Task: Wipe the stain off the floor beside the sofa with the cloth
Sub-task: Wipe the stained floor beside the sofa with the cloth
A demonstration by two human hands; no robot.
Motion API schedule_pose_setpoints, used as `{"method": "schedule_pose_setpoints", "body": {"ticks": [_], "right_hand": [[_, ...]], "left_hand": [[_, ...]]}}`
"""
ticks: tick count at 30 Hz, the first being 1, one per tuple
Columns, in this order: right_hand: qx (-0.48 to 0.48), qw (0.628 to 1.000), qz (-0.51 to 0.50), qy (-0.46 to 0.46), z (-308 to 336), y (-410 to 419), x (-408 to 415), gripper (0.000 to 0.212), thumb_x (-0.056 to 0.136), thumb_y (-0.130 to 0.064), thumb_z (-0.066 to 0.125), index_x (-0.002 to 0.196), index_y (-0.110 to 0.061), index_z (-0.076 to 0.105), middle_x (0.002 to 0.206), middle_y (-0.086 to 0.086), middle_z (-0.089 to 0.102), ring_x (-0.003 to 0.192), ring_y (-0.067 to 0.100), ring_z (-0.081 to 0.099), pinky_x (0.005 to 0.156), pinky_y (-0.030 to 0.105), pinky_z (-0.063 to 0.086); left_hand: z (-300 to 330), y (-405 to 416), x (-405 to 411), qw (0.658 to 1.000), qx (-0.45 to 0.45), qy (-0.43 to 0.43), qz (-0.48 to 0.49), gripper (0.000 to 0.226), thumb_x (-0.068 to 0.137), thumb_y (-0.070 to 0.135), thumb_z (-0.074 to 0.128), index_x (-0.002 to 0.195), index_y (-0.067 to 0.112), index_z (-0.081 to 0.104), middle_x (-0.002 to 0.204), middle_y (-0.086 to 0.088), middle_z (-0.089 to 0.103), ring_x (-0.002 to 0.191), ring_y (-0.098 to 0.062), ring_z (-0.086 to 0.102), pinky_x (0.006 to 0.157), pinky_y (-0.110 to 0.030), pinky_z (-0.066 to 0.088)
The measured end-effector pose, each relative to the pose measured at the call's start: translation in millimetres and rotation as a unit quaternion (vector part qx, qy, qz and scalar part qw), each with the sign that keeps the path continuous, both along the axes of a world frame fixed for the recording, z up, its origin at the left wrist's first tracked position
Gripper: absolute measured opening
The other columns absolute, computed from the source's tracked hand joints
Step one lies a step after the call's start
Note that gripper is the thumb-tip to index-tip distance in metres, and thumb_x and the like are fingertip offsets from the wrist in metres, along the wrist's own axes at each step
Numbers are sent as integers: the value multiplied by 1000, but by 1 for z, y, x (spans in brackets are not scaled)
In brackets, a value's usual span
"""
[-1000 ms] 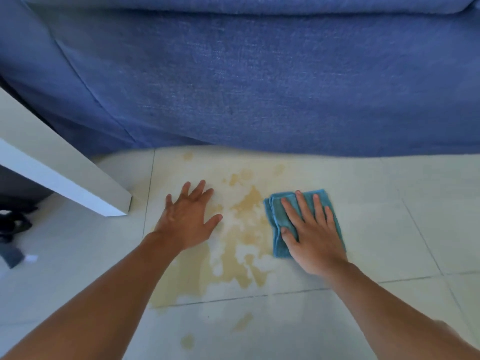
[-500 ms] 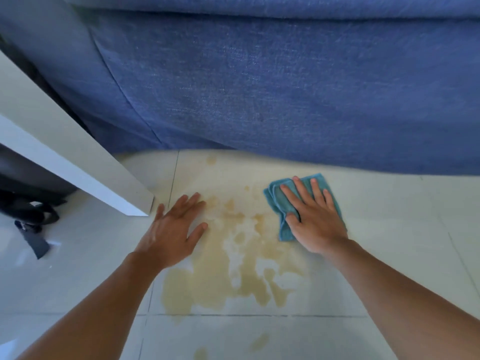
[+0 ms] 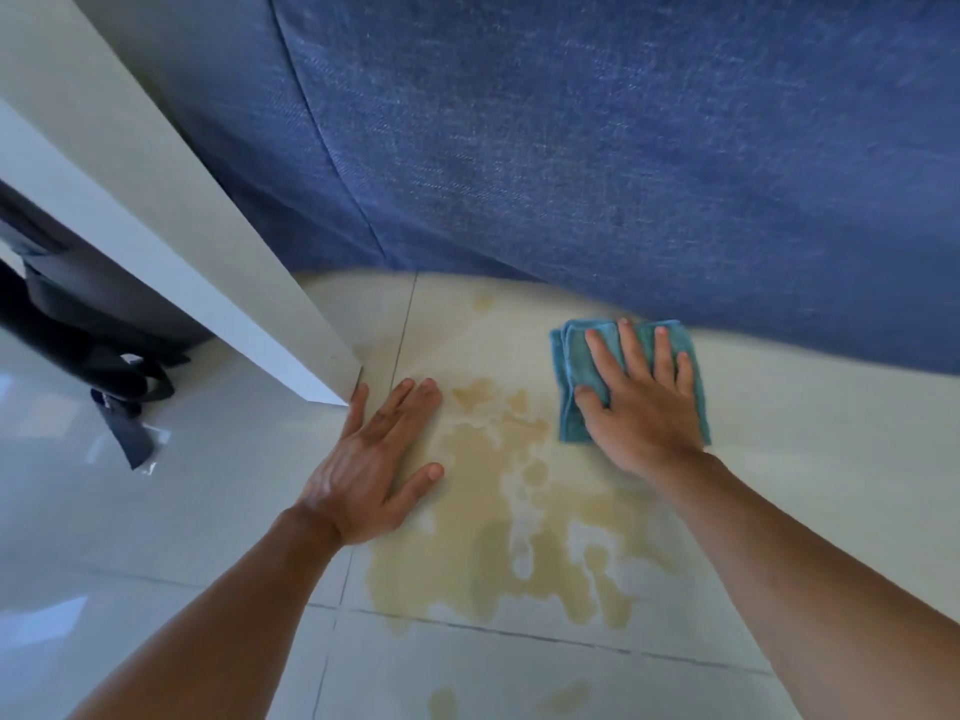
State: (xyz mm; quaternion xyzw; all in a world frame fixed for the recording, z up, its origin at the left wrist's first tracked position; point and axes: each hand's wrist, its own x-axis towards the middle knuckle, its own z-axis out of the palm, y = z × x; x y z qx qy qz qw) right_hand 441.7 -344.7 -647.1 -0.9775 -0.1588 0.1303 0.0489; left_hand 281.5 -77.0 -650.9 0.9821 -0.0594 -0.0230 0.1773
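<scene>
A yellowish-brown stain (image 3: 498, 543) spreads over the pale floor tiles (image 3: 810, 491) in front of the blue sofa (image 3: 623, 158). A folded teal cloth (image 3: 571, 366) lies flat on the floor at the stain's far right edge, close to the sofa's base. My right hand (image 3: 641, 407) presses down on the cloth with fingers spread. My left hand (image 3: 371, 465) rests flat on the tile at the stain's left edge, holding nothing. Two small separate spots (image 3: 447, 698) lie on the near tile.
A white slanted panel or furniture leg (image 3: 171, 241) comes down to the floor just left of my left hand, its tip almost touching my fingers. A dark bag with straps (image 3: 104, 356) lies behind it at the left.
My right hand has slid the cloth away from me, up toward the sofa's base. The view has shifted, and my left hand now sits nearer the white panel's tip.
</scene>
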Motion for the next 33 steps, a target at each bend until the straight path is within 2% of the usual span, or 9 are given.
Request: {"method": "schedule_pose_setpoints", "body": {"ticks": [3,6,11,16,18,21,24,27,33], "right_hand": [[34,995,87,20,1,42,-22,72,90,-57,12,159,-42,1,169,-9,-14,154,28,-19,124,48,-12],[35,982,184,39,2,17,-33,74,86,-60,6,158,-47,-1,166,-19,-17,154,19,-22,124,41,-14],[18,999,31,16,2,45,-8,65,99,-52,23,159,-42,0,170,-9,-13,154,26,-20,124,48,-12],[32,982,179,44,4,36,-46,68,93,-57,13,158,-46,-6,165,-19,-22,152,18,-26,124,41,-16],[4,993,111,30,1,15,-32,72,88,-58,6,158,-45,-6,167,-16,-19,154,21,-22,125,42,-12],[-3,1000,14,12,0,52,1,69,95,-55,18,159,-39,-3,170,-7,-13,155,30,-16,124,50,-8],[29,996,84,10,3,92,-6,69,96,-53,21,160,-38,-3,169,-6,-16,154,30,-20,124,51,-11],[29,983,178,35,5,63,-21,74,90,-60,13,159,-41,-5,168,-12,-18,152,22,-26,125,47,-12],[-6,997,78,-3,3,87,47,75,91,-63,21,159,-40,0,171,-6,-2,155,28,-3,124,53,-5]], "left_hand": [[-2,1,-1,1000,-4,-1,-5,78,97,61,24,157,11,23,165,-4,20,153,-20,11,121,-58,5],[-3,2,-1,1000,-7,-7,0,77,97,59,26,156,9,24,165,-5,21,153,-20,11,121,-59,7],[-5,2,-1,1000,-8,-15,10,79,96,54,34,158,9,16,166,-6,15,154,-17,6,122,-56,5],[-5,1,0,1000,-2,-13,13,80,96,58,31,158,8,17,166,-6,15,154,-16,5,121,-57,6],[-5,1,-2,1000,-8,-13,10,81,96,60,26,157,8,18,166,-6,15,154,-16,5,122,-56,5],[-5,3,-1,999,-11,-28,17,81,96,61,24,158,9,18,166,-5,14,154,-15,5,122,-53,4],[-6,3,0,999,-15,-30,19,81,96,61,26,158,9,19,165,-5,16,153,-15,7,122,-52,4],[-6,1,1,999,-4,-33,21,81,96,62,28,157,9,19,165,-5,17,153,-13,7,122,-52,4],[-7,2,1,999,-12,-47,17,80,97,59,32,157,9,21,165,-6,18,153,-17,9,121,-50,5]]}}
